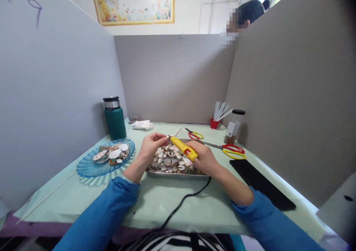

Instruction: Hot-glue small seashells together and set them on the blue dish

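My right hand (205,157) is wrapped round a yellow glue gun (183,148) whose tip points left toward my left hand (151,144). The left hand's fingers are pinched together at the gun's tip, on something too small to make out. Both hands hover over a metal tray (178,174) filled with several small seashells. The gun's black cord (183,201) runs from under my right hand back toward me.
A blue glass plate (91,167) with shells lies to the left, a green flask (114,118) behind it. Two red-and-yellow scissors (232,151) lie right of the tray, with a jar (233,126), a red cup of sticks (214,122) and a black phone (261,184). Grey partitions enclose the desk.
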### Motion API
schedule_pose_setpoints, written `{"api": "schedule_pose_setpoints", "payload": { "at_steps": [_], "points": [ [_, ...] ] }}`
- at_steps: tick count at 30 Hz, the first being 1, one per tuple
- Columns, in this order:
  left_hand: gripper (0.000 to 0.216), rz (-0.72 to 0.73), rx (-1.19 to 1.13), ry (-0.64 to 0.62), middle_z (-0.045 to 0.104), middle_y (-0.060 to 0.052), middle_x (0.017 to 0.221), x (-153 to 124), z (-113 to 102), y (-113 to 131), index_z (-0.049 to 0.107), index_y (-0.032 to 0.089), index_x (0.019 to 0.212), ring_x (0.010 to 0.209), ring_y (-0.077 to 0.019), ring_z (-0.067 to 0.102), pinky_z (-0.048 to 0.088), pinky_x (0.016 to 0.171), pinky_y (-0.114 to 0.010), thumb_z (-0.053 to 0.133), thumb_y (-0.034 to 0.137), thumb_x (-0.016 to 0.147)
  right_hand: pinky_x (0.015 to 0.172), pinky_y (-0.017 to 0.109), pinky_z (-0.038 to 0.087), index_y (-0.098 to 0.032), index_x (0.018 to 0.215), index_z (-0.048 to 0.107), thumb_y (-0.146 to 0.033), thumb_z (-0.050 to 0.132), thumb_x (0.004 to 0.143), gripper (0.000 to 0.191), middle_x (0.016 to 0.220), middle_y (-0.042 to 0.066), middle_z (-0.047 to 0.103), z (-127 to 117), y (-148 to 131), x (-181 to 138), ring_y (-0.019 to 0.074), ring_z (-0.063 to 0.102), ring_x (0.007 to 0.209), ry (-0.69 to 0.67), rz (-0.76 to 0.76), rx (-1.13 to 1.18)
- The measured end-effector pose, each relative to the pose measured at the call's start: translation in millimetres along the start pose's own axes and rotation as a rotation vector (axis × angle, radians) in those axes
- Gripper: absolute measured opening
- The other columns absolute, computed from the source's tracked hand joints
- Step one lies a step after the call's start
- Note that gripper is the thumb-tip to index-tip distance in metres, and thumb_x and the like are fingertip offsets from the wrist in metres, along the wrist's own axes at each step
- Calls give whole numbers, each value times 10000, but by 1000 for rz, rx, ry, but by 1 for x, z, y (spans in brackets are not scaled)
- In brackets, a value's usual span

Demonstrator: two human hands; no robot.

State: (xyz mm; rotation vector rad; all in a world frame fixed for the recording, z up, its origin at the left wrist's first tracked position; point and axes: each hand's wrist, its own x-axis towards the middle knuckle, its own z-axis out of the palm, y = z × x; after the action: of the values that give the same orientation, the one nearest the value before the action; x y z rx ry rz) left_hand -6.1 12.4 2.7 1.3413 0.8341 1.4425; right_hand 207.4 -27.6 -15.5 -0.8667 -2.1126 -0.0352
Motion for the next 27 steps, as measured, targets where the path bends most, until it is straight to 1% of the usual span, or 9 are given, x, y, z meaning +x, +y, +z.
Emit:
{"api": "schedule_pose_setpoints", "payload": {
  "at_steps": [8,14,22,27],
  "points": [
    [292,-6,-8,-2,676,-38,667,0,1,-1,629,113,743,635,-140,639,515,679,-276,780,299,575,738,278,438,-187,1032,566,-115,515,752,294,991,60,636,1,-1,1,192,581,875,-11,7,-19],
    [300,-18,-25,23,675,-35,657,0,0,-1,637,112,732,627,-134,638,516,683,-275,790,302,559,749,285,439,-192,1048,568,-121,499,763,302,1022,68,633,0,-2,0,198,581,901,-13,12,-24],
    [286,-48,-51,44,662,-28,648,-1,1,3,634,104,728,615,-126,638,517,682,-266,791,279,565,755,283,438,-197,1013,567,-95,494,746,295,973,55,632,1,-1,0,195,576,882,-1,80,-61],
    [297,-51,-63,44,661,-25,643,-1,1,2,636,103,728,610,-119,630,520,684,-265,798,280,553,755,283,439,-191,1020,567,-92,507,745,298,996,56,628,1,0,0,196,575,897,-4,58,-66]
  ]
}}
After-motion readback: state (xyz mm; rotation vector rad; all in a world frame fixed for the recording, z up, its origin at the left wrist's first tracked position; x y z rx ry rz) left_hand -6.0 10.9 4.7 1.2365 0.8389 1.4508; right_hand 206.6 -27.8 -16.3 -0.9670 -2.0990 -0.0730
